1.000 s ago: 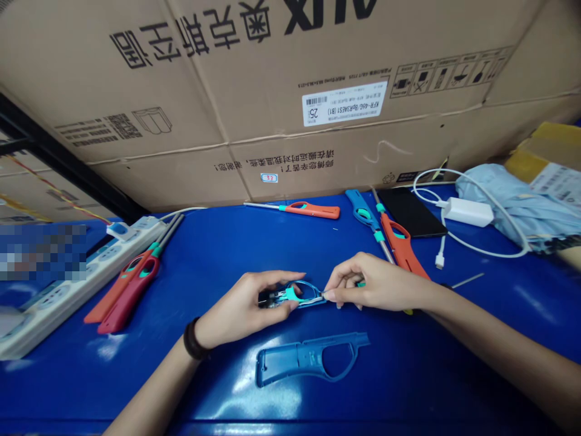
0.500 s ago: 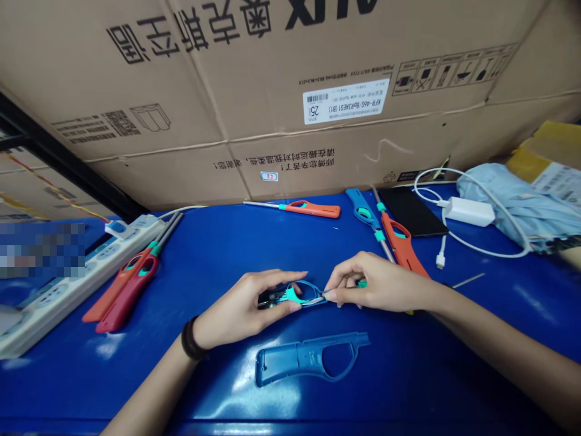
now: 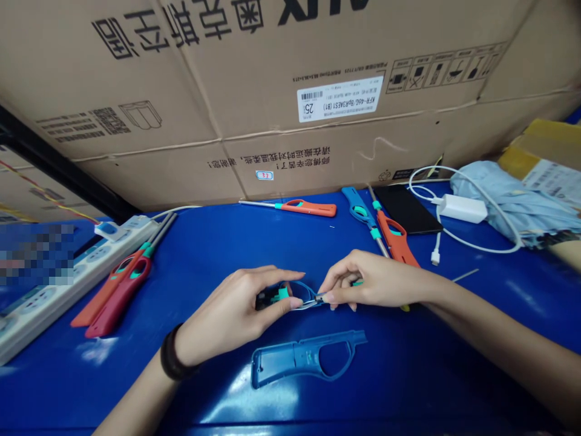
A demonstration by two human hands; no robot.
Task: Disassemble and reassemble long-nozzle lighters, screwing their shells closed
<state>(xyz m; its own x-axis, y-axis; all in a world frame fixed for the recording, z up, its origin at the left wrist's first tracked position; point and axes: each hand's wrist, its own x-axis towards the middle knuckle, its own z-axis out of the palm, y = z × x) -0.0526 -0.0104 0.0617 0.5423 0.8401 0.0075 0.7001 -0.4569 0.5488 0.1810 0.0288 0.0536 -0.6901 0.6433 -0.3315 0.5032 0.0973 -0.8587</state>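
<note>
My left hand (image 3: 245, 300) is closed around the rear of an opened blue lighter half (image 3: 310, 287). Its green trigger (image 3: 282, 293) and a pale wire show between thumb and fingers; the dark inner parts are mostly covered by my hand. With thumb and fingertips, my right hand (image 3: 358, 281) pinches the lighter's front end, where a small dark piece and the wire meet. A bit of green shows behind my right fingers. Closer to me, the other blue lighter casing half (image 3: 304, 360) lies on the blue table (image 3: 190, 393), its hollow inside facing up.
Two red-orange lighters (image 3: 120, 287) lie beside a white power strip (image 3: 82, 272) at left. Another orange lighter (image 3: 308, 208) is at the back. A blue lighter (image 3: 358, 209) and an orange one (image 3: 397, 242) lie near a black flat device (image 3: 406, 209) and white charger (image 3: 463, 208). A cardboard box (image 3: 181, 97) stands behind.
The whole view has shifted slightly. My left thumb has moved over the green trigger, covering more of it, while my right hand keeps its pinch at the lighter's front.
</note>
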